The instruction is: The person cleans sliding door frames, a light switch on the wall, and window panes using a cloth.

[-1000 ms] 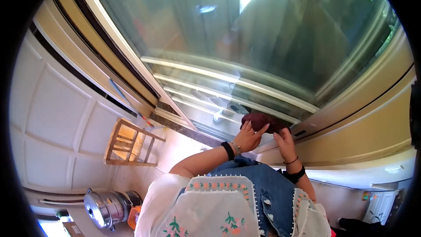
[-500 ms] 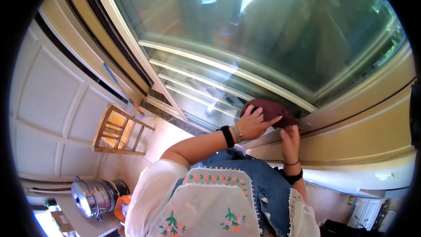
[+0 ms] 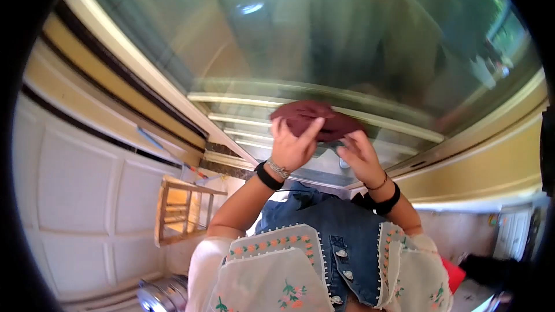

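Observation:
A bunched dark maroon cloth (image 3: 309,117) is held up in front of a large glass pane (image 3: 347,34). My left hand (image 3: 293,143) grips its left part, with thumb and fingers closed on the fabric. On its lower right side, my right hand (image 3: 361,155) pinches the cloth's edge between curled fingers. Light horizontal bars (image 3: 243,102) run across the glass behind the cloth. Whether the cloth touches the pane I cannot tell. Both wrists wear black bands, and bracelets sit beside them.
On the left, a wooden stool (image 3: 182,211) stands by a white panelled door (image 3: 72,179). A blue pole (image 3: 159,144) leans near it. Lower left shows a metal pot (image 3: 162,296). Along the right runs a yellow-beige frame (image 3: 485,164), with a white cabinet (image 3: 513,232) farther back.
Both hands and the cloth have moved left and up, away from the frame at right toward the middle of the glass. My view has shifted too, and the right hand's fingers are more spread.

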The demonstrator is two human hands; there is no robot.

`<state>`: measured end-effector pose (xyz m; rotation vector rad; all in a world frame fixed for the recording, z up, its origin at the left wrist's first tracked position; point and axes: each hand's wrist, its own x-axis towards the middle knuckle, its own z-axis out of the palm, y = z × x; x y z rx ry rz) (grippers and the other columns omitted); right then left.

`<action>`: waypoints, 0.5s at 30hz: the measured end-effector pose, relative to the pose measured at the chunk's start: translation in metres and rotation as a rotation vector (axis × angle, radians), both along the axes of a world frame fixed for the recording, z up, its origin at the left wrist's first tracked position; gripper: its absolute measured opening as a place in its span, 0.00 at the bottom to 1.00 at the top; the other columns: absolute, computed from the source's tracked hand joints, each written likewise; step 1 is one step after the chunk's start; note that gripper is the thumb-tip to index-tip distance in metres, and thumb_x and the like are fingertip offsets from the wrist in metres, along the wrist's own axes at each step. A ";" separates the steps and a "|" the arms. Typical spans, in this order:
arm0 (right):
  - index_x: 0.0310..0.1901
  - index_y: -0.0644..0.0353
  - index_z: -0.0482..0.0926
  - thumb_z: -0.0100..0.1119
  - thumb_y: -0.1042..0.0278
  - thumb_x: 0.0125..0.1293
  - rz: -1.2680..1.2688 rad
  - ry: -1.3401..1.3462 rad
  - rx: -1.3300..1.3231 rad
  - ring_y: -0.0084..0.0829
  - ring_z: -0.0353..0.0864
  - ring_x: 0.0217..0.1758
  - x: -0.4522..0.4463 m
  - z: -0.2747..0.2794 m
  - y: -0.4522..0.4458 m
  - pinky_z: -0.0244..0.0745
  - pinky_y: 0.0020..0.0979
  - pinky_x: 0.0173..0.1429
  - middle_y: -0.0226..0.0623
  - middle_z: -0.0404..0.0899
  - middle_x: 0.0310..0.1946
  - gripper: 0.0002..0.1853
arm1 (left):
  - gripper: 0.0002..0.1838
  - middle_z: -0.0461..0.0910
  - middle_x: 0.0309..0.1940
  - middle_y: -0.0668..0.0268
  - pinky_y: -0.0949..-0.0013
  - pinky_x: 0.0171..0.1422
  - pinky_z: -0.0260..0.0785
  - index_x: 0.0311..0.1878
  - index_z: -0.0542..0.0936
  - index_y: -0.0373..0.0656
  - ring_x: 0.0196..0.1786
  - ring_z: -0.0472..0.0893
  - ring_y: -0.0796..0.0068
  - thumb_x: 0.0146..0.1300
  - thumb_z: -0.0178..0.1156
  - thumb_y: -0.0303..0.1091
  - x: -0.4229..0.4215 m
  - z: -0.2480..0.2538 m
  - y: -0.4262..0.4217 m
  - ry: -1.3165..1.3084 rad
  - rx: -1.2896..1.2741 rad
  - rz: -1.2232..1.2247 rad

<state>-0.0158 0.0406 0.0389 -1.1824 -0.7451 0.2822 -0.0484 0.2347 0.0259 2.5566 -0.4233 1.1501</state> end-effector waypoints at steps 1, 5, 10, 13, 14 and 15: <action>0.57 0.66 0.64 0.55 0.78 0.60 0.058 -0.042 0.007 0.29 0.64 0.61 0.001 -0.001 0.014 0.58 0.33 0.66 0.37 0.67 0.55 0.22 | 0.35 0.77 0.46 0.54 0.36 0.64 0.41 0.63 0.65 0.40 0.55 0.73 0.51 0.47 0.60 0.31 -0.002 -0.002 0.017 0.005 0.049 -0.003; 0.59 0.63 0.63 0.54 0.78 0.61 0.101 -0.073 -0.131 0.26 0.63 0.62 0.000 -0.002 0.063 0.56 0.32 0.66 0.35 0.66 0.56 0.23 | 0.38 0.78 0.41 0.49 0.34 0.61 0.43 0.65 0.60 0.36 0.51 0.74 0.48 0.47 0.59 0.29 -0.008 -0.007 0.066 -0.054 -0.002 0.095; 0.53 0.65 0.69 0.59 0.70 0.58 0.019 -0.236 -0.176 0.27 0.71 0.50 -0.006 0.024 0.107 0.66 0.29 0.54 0.38 0.73 0.46 0.21 | 0.39 0.71 0.45 0.43 0.53 0.58 0.57 0.68 0.53 0.33 0.46 0.70 0.45 0.53 0.56 0.26 -0.012 -0.008 0.119 0.009 -0.099 0.134; 0.52 0.66 0.70 0.58 0.68 0.58 0.018 -0.221 -0.155 0.29 0.72 0.50 -0.007 0.028 0.120 0.67 0.29 0.53 0.39 0.74 0.44 0.20 | 0.38 0.57 0.60 0.36 0.52 0.66 0.48 0.69 0.50 0.32 0.62 0.59 0.41 0.55 0.54 0.25 -0.010 -0.007 0.127 -0.002 -0.126 0.049; 0.52 0.66 0.70 0.58 0.68 0.58 -0.012 -0.211 -0.148 0.29 0.72 0.50 -0.007 0.024 0.121 0.67 0.29 0.53 0.39 0.74 0.44 0.20 | 0.39 0.56 0.61 0.36 0.52 0.67 0.46 0.69 0.48 0.32 0.63 0.58 0.42 0.55 0.55 0.25 -0.008 -0.008 0.123 -0.005 -0.155 0.021; 0.51 0.66 0.69 0.58 0.68 0.58 -0.012 -0.190 -0.161 0.29 0.72 0.49 -0.008 0.024 0.121 0.67 0.30 0.53 0.40 0.74 0.44 0.20 | 0.41 0.54 0.62 0.37 0.53 0.68 0.45 0.70 0.45 0.33 0.64 0.57 0.44 0.55 0.54 0.25 -0.007 -0.006 0.116 0.005 -0.205 -0.007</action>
